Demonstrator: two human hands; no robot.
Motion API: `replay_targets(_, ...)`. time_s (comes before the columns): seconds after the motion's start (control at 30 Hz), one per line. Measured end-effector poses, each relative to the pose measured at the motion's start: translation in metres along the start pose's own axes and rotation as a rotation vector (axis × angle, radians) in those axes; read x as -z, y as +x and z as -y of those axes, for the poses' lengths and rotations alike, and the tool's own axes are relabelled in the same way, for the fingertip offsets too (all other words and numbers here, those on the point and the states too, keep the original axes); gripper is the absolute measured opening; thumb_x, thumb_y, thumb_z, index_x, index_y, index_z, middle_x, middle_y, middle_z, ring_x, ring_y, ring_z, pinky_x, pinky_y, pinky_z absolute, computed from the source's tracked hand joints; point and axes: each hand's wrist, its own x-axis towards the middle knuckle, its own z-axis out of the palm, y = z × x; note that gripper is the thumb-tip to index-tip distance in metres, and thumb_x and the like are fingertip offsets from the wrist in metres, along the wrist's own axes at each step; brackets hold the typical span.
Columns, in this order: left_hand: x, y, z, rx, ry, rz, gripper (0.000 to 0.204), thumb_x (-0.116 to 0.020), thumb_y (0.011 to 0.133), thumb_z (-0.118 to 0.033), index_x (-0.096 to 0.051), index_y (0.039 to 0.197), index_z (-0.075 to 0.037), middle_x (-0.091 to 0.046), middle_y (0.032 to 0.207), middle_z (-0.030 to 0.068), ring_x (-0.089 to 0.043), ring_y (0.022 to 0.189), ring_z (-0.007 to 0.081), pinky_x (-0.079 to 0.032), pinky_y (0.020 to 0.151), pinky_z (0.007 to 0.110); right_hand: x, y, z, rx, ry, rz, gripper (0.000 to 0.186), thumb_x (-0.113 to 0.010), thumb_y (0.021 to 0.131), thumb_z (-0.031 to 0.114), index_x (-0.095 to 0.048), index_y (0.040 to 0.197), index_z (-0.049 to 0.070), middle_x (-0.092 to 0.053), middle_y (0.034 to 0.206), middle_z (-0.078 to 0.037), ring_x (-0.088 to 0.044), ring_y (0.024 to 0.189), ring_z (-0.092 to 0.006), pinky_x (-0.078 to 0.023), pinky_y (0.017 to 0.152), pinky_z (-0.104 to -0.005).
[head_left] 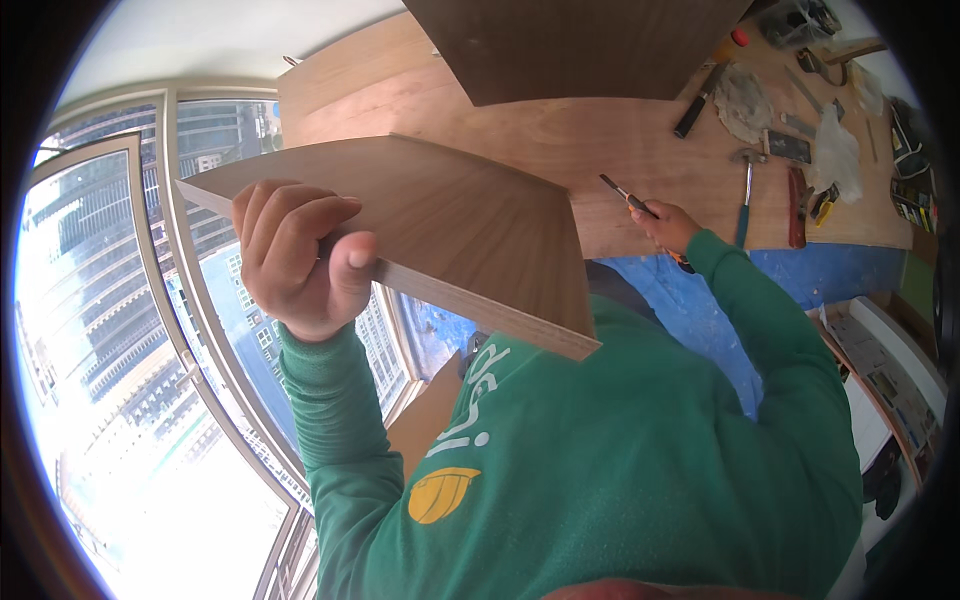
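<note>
My left hand (300, 255) is closed around the near-left edge of a brown wood-veneer panel (450, 220), with the thumb on the edge and the fingers curled over the face. The panel is tilted, its pale cut edge toward me and one corner by my chest. To the right, my right hand (668, 226) is wrapped around an orange-and-black utility knife (636, 203). Its thin blade points up and left over the plywood worktop (640, 140), apart from the panel.
A darker panel (570, 50) is at the far side of the worktop. A hammer (746, 195), a black-handled tool (700, 100), a red tool (797, 205) and clear plastic bags (838, 155) lie right. Blue sheeting (700, 300) is along the near edge; a tall window (90, 280) is left.
</note>
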Motion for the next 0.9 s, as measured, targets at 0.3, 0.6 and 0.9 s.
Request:
replay_targets(0.3,0.036,0.018,0.048,-0.296,0.027,0.328,0.071,-0.089,0.057,-0.068,-0.07,0.087,-0.006,-0.069,0.083,0.0083,-0.067,0.076,0.0271,-0.049,0.066,0.037,0.048,-0.053,0.102,-0.053,-0.037,-0.056,0.039,-0.054,0.109,0.041,-0.067,0.114,0.005,-0.053,0.079,0.001,-0.05,0.07,-0.0092,-0.045,0.063,-0.0301)
replay_targets(0.6,0.056,0.037,0.094,-0.302,-0.063,0.681,0.044,-0.07,0.087,-0.051,-0.059,0.074,-0.01,-0.049,0.066,0.0014,-0.056,0.059,0.0172,-0.041,0.053,0.033,0.067,-0.085,0.272,0.022,-0.535,-0.034,0.043,-0.051,0.11,0.041,-0.064,0.128,0.004,-0.059,0.091,-0.007,-0.058,0.085,-0.0163,-0.049,0.077,-0.0336)
replay_targets(0.9,0.049,0.022,0.099,-0.234,-0.06,0.553,0.012,-0.067,0.077,-0.022,-0.061,0.076,-0.012,-0.05,0.067,-0.001,-0.054,0.059,0.0137,-0.034,0.051,0.028,-0.048,0.038,0.342,0.168,-0.605,0.208,0.047,-0.043,0.111,0.046,-0.064,0.119,0.004,-0.066,0.104,-0.018,-0.063,0.099,-0.0345,-0.048,0.092,-0.0444)
